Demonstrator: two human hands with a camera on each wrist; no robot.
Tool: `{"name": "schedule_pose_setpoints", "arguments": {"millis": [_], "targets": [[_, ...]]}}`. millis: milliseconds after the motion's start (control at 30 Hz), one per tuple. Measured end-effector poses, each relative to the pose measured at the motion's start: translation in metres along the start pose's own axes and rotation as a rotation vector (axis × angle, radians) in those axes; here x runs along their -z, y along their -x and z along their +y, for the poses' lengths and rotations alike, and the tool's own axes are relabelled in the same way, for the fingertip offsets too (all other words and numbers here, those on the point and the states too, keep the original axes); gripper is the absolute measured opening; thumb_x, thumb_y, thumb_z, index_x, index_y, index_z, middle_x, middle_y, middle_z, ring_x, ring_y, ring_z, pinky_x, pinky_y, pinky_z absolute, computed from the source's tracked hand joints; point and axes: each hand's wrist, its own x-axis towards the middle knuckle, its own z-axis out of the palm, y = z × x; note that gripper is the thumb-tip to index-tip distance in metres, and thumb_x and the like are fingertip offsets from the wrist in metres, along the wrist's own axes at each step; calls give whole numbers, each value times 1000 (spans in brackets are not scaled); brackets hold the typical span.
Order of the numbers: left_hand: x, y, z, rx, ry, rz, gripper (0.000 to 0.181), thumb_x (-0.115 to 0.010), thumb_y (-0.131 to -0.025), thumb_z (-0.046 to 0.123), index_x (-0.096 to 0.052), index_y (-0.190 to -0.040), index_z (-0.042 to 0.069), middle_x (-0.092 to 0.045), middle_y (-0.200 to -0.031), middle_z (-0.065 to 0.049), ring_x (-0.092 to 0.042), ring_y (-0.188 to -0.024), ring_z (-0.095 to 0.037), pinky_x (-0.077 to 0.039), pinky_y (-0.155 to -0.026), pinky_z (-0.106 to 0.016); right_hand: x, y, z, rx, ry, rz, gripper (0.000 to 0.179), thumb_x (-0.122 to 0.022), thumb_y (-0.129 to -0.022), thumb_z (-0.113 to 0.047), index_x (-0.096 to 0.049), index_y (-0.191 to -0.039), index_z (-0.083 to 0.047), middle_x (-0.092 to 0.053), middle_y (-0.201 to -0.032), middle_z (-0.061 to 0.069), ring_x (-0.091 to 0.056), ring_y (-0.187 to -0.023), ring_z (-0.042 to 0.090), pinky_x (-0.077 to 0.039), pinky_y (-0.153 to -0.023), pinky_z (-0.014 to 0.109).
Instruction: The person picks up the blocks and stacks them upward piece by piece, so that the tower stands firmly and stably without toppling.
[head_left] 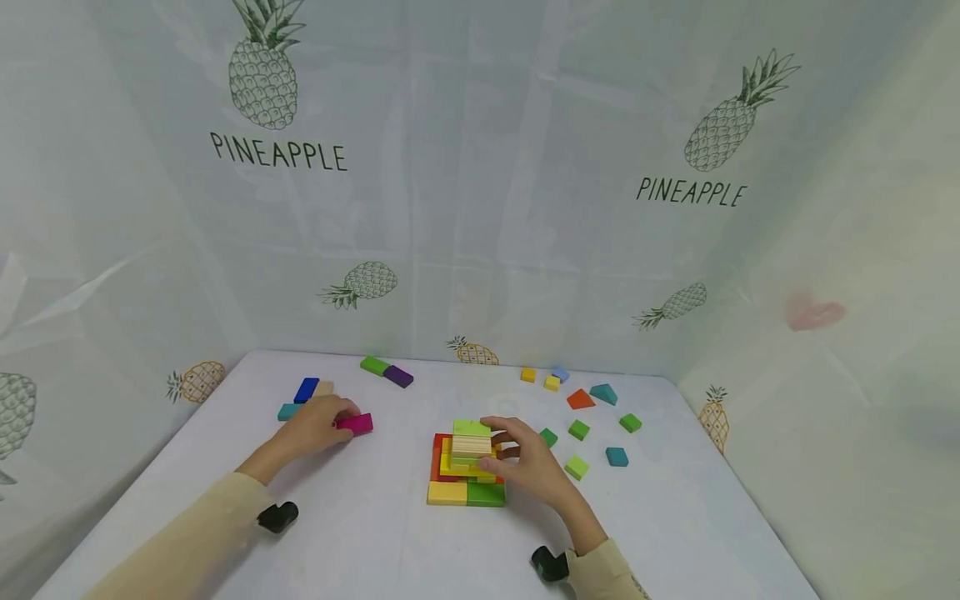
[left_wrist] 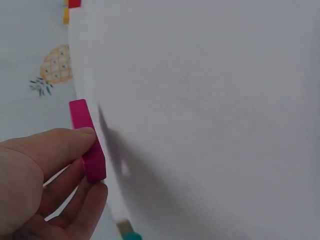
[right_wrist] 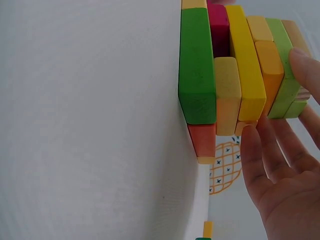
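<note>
Over the left part of the table, my left hand point(head_left: 322, 423) pinches a magenta block point(head_left: 355, 424) between thumb and fingers. The left wrist view shows the magenta block point(left_wrist: 88, 142) raised off the white surface. At the middle stands a layered tower of coloured wooden blocks point(head_left: 447, 493), wider at the bottom. My right hand point(head_left: 531, 462) is at the tower's right side, its fingers loosely spread. In the right wrist view, its thumb touches a light green block point(right_wrist: 283, 70) near the top. A little finger reaches a lower layer beside the yellow block point(right_wrist: 248, 65).
Blue point(head_left: 307, 389) and teal point(head_left: 289, 412) blocks lie behind the left hand. Green point(head_left: 373, 365) and purple point(head_left: 398, 377) blocks sit at the back. Several small pieces, including a red triangle point(head_left: 581, 399) and a teal one point(head_left: 603, 393), are scattered right of the tower.
</note>
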Motion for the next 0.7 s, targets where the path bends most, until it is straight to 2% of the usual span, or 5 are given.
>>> {"name": "schedule_pose_setpoints", "arguments": {"millis": [133,300,467,567,700], "targets": [[2,-7,21,-39,-6,12,30,-84,-91,10,-75,-120,9,-73,-107,-3,-65,-100,-22,-61,-89,-44,0,0,-1,-1,-2,-1,60,-84,-94,-32,-59,-148,-28,-61,-140,-5,-64,-121,25,-59,-103,45],[7,-14,64,-100,27,13,35,-85,-92,15,-74,-125,14,-73,-111,-2,-66,-104,-20,-64,-89,-40,-1,0,0,-4,-2,-2,61,-83,-94,-33,-59,-150,-24,-61,-141,-5,-63,-120,23,-59,-102,43],[9,-20,103,-187,54,4,36,-86,-91,18,-74,-125,16,-73,-112,1,-67,-104,-17,-64,-88,-35,-1,0,1,2,14,3,59,-83,-94,-34,-59,-148,-30,-61,-141,-5,-64,-121,23,-59,-102,42],[5,-25,119,-218,70,-4,37,-86,-91,18,-75,-126,17,-73,-113,3,-68,-104,-15,-63,-88,-32,-1,1,1,7,21,5,60,-84,-94,-34,-58,-148,-32,-61,-141,-5,-64,-121,24,-59,-102,43],[-2,-32,133,-262,77,-23,35,-85,-92,18,-76,-126,17,-73,-113,4,-69,-103,-13,-63,-88,-30,-1,0,0,17,23,6,62,-84,-93,-34,-57,-149,-31,-60,-144,-3,-65,-121,26,-59,-101,44]]}}
